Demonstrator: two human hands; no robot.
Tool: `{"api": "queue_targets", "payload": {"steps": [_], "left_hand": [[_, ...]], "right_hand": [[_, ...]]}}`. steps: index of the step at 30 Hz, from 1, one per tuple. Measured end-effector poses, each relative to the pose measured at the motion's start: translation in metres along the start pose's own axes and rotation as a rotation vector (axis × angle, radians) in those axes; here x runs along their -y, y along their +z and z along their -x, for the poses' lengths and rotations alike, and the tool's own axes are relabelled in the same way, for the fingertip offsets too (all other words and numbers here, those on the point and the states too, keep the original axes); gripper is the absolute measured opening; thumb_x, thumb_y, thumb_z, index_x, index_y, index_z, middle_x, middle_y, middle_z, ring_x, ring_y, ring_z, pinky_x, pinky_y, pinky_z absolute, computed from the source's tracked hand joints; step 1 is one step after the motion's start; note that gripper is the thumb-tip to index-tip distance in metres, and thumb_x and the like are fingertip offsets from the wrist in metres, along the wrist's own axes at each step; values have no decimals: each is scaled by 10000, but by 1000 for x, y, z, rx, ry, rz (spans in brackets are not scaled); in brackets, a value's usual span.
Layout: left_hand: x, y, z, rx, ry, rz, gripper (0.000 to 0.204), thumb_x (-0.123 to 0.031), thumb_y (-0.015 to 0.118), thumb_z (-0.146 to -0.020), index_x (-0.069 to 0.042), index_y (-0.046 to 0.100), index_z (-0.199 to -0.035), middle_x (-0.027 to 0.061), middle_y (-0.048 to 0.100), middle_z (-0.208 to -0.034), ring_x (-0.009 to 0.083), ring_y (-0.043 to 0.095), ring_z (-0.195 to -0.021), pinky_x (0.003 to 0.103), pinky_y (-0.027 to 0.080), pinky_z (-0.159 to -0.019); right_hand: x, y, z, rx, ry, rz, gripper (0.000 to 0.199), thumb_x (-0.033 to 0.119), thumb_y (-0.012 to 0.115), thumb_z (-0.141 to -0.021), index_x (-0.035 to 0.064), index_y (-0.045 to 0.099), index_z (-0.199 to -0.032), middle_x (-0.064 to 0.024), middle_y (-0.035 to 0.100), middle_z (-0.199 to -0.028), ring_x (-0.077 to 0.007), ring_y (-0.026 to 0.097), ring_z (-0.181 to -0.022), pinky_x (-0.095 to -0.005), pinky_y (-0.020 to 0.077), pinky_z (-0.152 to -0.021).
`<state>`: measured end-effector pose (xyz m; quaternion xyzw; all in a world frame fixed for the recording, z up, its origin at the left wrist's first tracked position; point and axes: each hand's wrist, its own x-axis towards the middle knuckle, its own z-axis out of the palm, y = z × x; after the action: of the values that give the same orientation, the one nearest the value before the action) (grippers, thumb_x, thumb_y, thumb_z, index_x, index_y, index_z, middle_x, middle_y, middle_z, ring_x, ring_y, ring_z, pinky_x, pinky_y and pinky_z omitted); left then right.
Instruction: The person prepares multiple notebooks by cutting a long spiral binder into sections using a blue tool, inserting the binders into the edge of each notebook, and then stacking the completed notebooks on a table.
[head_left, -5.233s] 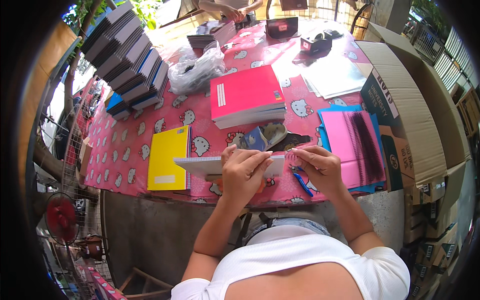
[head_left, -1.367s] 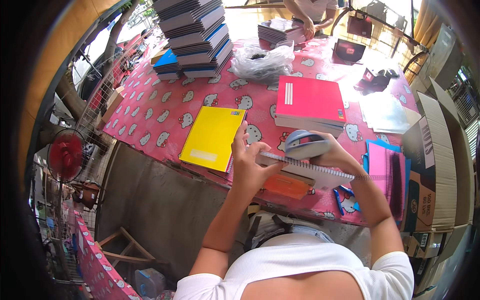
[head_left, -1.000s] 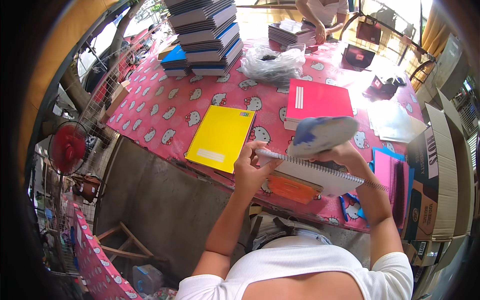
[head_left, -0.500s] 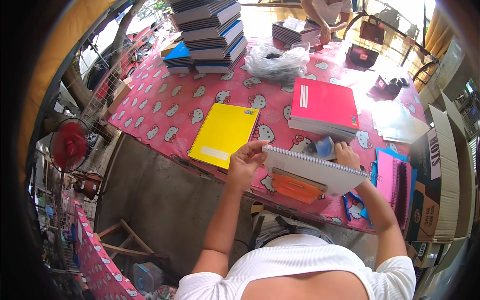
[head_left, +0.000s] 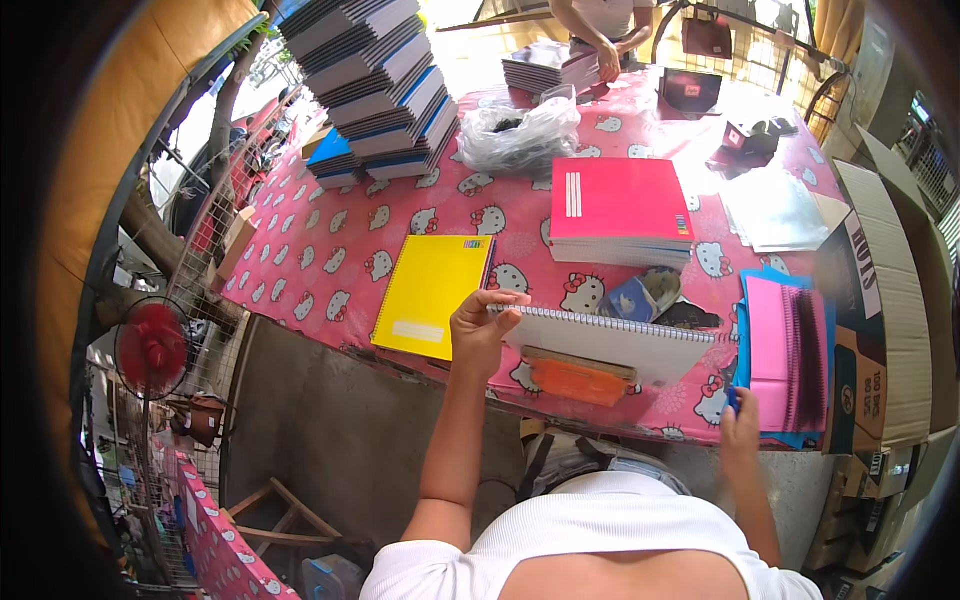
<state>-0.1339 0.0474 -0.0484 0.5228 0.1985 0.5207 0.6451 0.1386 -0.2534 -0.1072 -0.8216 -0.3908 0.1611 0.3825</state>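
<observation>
Left hand pinches the left end of a white spiral pad, thumb on top, fingers curled under, so it is closed on the pad's corner. The pad sits at the near table edge, tilted up toward the person, and partly covers an orange clipboard.

Pad's long axis runs left-right, coil along the far edge. Its right end is free and unsupported by any hand.

Right hand is low at the near edge, well apart from the pad, by the pink notebook on the blue one. It grips something small and blue at the fingertips (cannot tell what; too small), fingers closed around it.

So: the left hand is on the pad and the right is off it, to the right and nearer the body. The pad lies ahead and left of the right hand.

Around it: yellow notebook just left of the left hand, flat on the pink cloth; red notebook stack beyond the pad. A second person stands at the far end of the table.
</observation>
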Motion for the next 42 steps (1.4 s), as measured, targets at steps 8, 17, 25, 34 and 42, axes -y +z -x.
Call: {"api": "queue_targets", "payload": {"steps": [8, 17, 25, 34, 42], "left_hand": [[-45, 130, 16, -2, 556, -636, 204, 31, 798, -707, 9, 636, -828, 158, 689, -886, 204, 681, -826, 289, 549, -737], [-37, 149, 24, -5, 720, -703, 252, 65, 809, -663, 16, 670, -867, 165, 689, -861, 215, 693, -803, 292, 563, -683], [-36, 123, 17, 190, 936, -678, 306, 21, 833, -642, -6, 661, -893, 142, 695, -865, 264, 691, -824, 368, 571, -746], [-159, -14, -47, -674, 1085, -415, 140, -150, 662, -891, -38, 586, -852, 11, 569, -741, 66, 515, -650, 212, 418, -562], [-151, -46, -152, 130, 898, -1101, 316, -158, 696, -865, -57, 528, -616, 27, 448, -488, 129, 404, -409, 277, 301, -409]], "right_hand": [[175, -47, -15, -45, -741, -39, 461, 176, 697, -811, 31, 511, -1206, -167, 531, -1078, -341, 526, -969, -429, 433, -835], [188, -24, -17, -64, -649, -139, 396, 171, 683, -845, -4, 544, -1171, -147, 565, -1054, -298, 569, -930, -397, 466, -796], [162, -16, -28, 768, 37, -1156, 338, 200, 582, -943, -51, 553, -1168, -147, 645, -1016, -196, 654, -875, -321, 538, -742], [-1, 43, -40, -88, -272, 324, 386, 187, 742, -748, 30, 607, -1073, -175, 553, -1180, -352, 526, -1139, -422, 389, -999], [73, 47, -143, -215, -551, 93, 275, 147, 723, -772, 23, 635, -1001, -190, 559, -1216, -359, 540, -1125, -433, 437, -936]]}}
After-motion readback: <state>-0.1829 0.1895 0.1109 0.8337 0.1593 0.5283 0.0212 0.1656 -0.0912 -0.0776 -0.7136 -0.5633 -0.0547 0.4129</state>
